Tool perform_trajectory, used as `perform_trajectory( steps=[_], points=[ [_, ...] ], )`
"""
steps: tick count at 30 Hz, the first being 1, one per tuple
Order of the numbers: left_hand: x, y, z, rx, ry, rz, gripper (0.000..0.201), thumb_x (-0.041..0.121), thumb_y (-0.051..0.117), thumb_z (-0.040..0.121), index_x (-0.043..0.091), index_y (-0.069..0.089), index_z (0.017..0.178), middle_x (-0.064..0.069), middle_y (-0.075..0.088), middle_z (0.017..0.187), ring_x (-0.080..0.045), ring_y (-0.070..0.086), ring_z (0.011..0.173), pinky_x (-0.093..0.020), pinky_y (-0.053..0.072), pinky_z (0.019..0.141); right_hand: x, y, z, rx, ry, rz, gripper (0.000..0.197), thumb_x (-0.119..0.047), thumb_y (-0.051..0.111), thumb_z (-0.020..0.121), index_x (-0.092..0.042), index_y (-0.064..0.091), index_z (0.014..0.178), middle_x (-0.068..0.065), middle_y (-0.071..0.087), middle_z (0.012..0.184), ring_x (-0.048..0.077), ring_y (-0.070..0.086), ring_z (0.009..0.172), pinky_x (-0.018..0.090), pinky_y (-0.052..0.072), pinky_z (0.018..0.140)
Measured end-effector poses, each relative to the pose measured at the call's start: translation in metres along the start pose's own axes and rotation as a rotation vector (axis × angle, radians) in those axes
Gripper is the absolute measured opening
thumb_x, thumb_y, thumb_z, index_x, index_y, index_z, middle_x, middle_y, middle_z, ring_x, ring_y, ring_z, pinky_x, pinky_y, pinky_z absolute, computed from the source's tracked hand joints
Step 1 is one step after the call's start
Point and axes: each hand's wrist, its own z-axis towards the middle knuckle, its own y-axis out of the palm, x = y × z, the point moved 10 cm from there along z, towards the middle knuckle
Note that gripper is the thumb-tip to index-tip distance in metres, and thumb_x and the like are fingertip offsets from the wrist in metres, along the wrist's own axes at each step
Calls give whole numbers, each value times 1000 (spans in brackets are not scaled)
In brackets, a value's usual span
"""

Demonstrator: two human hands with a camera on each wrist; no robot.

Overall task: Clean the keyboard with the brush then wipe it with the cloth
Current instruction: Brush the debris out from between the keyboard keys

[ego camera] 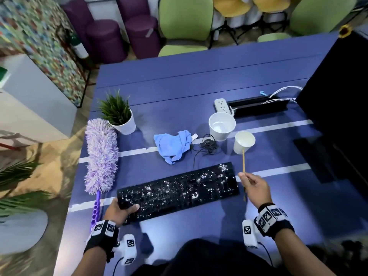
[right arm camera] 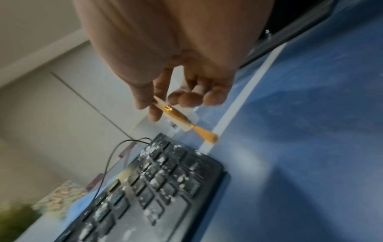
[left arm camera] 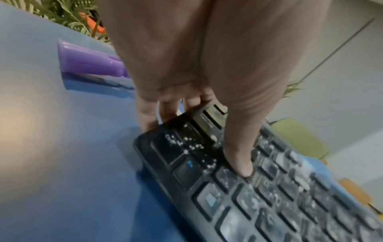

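Observation:
The black keyboard (ego camera: 179,188) lies slantwise on the blue table, speckled with white crumbs (right arm camera: 155,180). My left hand (ego camera: 127,208) grips its left end, thumb (left arm camera: 238,155) on the keys and fingers curled under the edge. My right hand (ego camera: 245,174) hovers just off the keyboard's right end and pinches a thin wooden brush (ego camera: 243,160) between thumb and fingers. In the right wrist view the brush (right arm camera: 186,121) shows a gold ferrule and tan bristles above the table, clear of the keys. A crumpled light blue cloth (ego camera: 173,146) lies behind the keyboard.
A purple feather duster (ego camera: 101,152) lies along the table's left edge, its handle (left arm camera: 89,63) beside my left hand. Behind are a potted plant (ego camera: 123,122), two white cups (ego camera: 222,126) (ego camera: 244,142), a coiled black cable (ego camera: 209,144), a power strip (ego camera: 223,104) and a black monitor (ego camera: 338,96).

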Motion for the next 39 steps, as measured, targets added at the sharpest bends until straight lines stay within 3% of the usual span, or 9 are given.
perform_trajectory(
  steps=[2, 5, 9, 11, 15, 17, 20, 26, 39],
  points=[
    [4, -9, -9, 79, 15, 34, 65, 46, 87, 57, 19, 53, 105, -4, 67, 96, -25, 65, 91, -35, 51, 85, -15, 10, -9, -92, -50, 77, 31, -48, 66, 85, -19, 70, 76, 21, 60, 71, 14, 50, 54, 19, 50, 55],
    [4, -10, -11, 105, 49, 2, 67, 53, 86, 54, 23, 50, 103, -6, 69, 103, -26, 66, 95, -40, 52, 90, -20, 20, -15, -146, -77, 73, 61, -83, 60, 60, -27, 70, 81, 7, 68, 67, 19, 64, 62, 36, 57, 70],
    [5, -9, -14, 119, 84, -36, 72, 56, 84, 52, 24, 47, 103, -8, 69, 105, -27, 66, 97, -43, 52, 90, -46, 46, -30, -272, -262, -113, 4, -38, 70, 85, -38, 67, 82, -6, 72, 70, 11, 70, 70, 34, 58, 75],
    [21, -11, -25, 134, 118, -97, 67, 42, 87, 58, 20, 48, 107, -8, 68, 105, -26, 66, 97, -42, 51, 91, -58, 55, -36, -310, -352, -164, 13, -26, 68, 89, -37, 67, 81, -9, 72, 71, 9, 68, 68, 33, 57, 71],
    [44, -20, -40, 113, 165, -294, 53, 12, 84, 68, 9, 51, 108, -8, 68, 101, -22, 65, 95, -36, 49, 90, -71, 60, -42, -287, -382, -109, 13, -20, 69, 87, -34, 68, 85, -13, 72, 74, 6, 68, 68, 26, 57, 69],
    [52, -30, -42, 114, 182, -364, 53, 12, 85, 67, 9, 52, 109, -8, 69, 102, -24, 66, 97, -38, 50, 92, -79, 58, -44, -233, -407, -136, 17, -17, 71, 85, -31, 67, 77, -18, 70, 70, 2, 64, 64, 17, 52, 65],
    [62, -43, -43, 102, 203, -422, 57, 12, 85, 67, 12, 51, 113, -10, 69, 109, -25, 65, 101, -41, 48, 96, -89, 59, -49, -230, -434, -150, 15, -21, 72, 84, -23, 65, 70, -12, 69, 64, 6, 64, 63, 19, 49, 61],
    [76, -54, -45, 86, 251, -449, 69, 37, 87, 47, 23, 54, 105, -7, 71, 104, -24, 67, 99, -48, 50, 96, -101, 60, -54, -222, -474, -86, 12, -13, 73, 83, -19, 69, 74, -13, 69, 74, 5, 63, 64, 9, 45, 60],
    [70, -56, -47, 125, 260, -368, 68, 46, 87, 49, 31, 52, 106, 1, 71, 102, -20, 67, 99, -49, 49, 96, -128, 60, -63, -105, -656, -95, 9, -17, 72, 84, -22, 68, 79, -12, 66, 73, 5, 62, 68, 19, 50, 65]
  ],
)
